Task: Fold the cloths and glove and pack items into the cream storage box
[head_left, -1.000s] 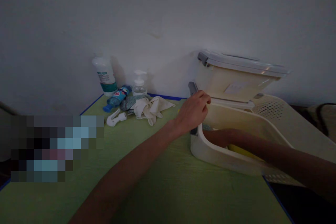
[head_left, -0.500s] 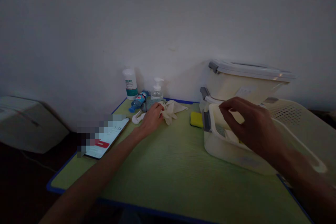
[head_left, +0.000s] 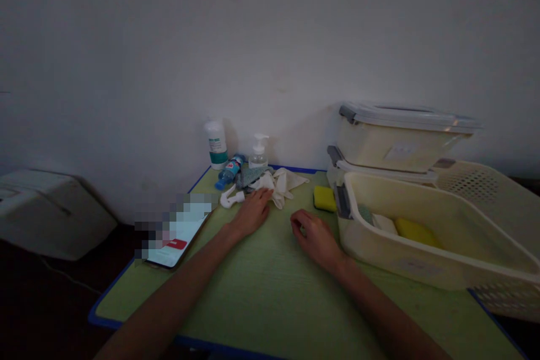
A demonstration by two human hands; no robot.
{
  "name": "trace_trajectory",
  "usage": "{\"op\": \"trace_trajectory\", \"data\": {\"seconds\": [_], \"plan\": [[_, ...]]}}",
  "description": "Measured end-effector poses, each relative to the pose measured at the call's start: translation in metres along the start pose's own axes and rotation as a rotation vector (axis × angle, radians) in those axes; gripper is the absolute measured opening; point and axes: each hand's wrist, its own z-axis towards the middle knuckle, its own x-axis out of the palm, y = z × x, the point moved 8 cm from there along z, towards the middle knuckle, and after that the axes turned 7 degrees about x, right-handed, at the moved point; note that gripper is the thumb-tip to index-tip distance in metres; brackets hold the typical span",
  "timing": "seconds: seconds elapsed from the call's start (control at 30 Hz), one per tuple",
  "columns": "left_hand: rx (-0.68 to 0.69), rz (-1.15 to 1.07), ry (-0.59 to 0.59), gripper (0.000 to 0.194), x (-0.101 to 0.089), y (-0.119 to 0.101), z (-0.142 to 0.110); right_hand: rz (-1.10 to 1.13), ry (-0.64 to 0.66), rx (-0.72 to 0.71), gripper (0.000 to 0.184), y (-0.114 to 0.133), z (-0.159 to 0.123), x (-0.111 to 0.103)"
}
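Observation:
My left hand [head_left: 253, 215] lies palm down on the table, its fingers stretched out and touching the near edge of a crumpled pale glove or cloth [head_left: 282, 184]. My right hand [head_left: 315, 238] hovers over the table to the right, fingers curled in towards the thumb, with nothing visible in them. Just behind the left hand are a white spray trigger head [head_left: 231, 198] and a grey-blue cloth [head_left: 248, 178]. A yellow sponge [head_left: 324, 198] with a dark underside rests beyond the right hand, beside an open cream storage box [head_left: 379, 261].
Inside the box are a yellow item [head_left: 415, 232] and a white one [head_left: 385, 224]. Lidded boxes [head_left: 396, 143] are stacked behind it. A white bottle [head_left: 216, 143], a blue bottle [head_left: 230, 171] and a pump bottle [head_left: 259, 152] stand or lie near the wall. A phone [head_left: 179, 236] lies left.
My right hand has moved left and down from above the open box to the table's middle. The left fingers have flattened at the pale glove or cloth, which stays on the table.

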Motion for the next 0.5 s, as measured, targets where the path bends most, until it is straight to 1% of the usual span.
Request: {"op": "trace_trajectory", "data": {"seconds": [0.17, 0.27, 0.33, 0.4, 0.5], "plan": [[-0.047, -0.014, -0.054, 0.035, 0.001, 0.003, 0.000, 0.033, 0.027, -0.010, 0.015, -0.002, -0.007, 0.010], [-0.074, -0.044, -0.113, 0.031, -0.004, 0.004, 0.000, 0.054, 0.035, -0.009, 0.017, -0.002, -0.008, 0.012], [-0.084, -0.070, -0.152, 0.024, -0.010, 0.003, 0.000, 0.088, 0.040, 0.015, 0.019, -0.006, -0.007, 0.013], [-0.087, -0.101, -0.183, 0.014, -0.016, -0.002, 0.001, 0.151, 0.053, 0.054, 0.028, -0.010, -0.007, 0.015], [-0.060, -0.158, -0.199, 0.007, -0.021, -0.015, 0.001, 0.297, 0.057, 0.111, 0.047, -0.017, -0.006, 0.018]]}}
